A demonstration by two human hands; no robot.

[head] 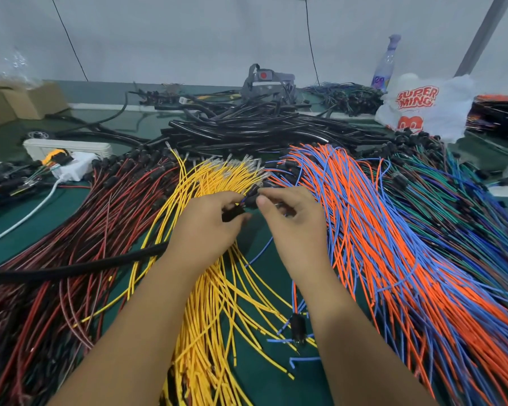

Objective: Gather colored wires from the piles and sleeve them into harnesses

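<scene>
Gathering is the step in hand: a black connector (pixel 248 197) with blue wire sits pinched between both hands (pixel 208 218), left (pixel 208 218) and right (pixel 288 212), over the yellow pile (pixel 217 177) on the bench (pixel 18 230); next, I judge, feeding into the black sleeve (pixel 71 269).

Four fans of wires lie side by side on the green table. At the left spreads a red and dark-red pile (pixel 79 244) with black connectors at its far end. Beside it the yellow wires (pixel 214 303) fan out, clear terminals at their far tips. To their right lies an orange and blue pile (pixel 393 259), then a green, blue and purple pile (pixel 467 206). A black sleeve (pixel 71 269) lies across the red pile, and more black sleeving (pixel 261 127) is heaped behind.
</scene>
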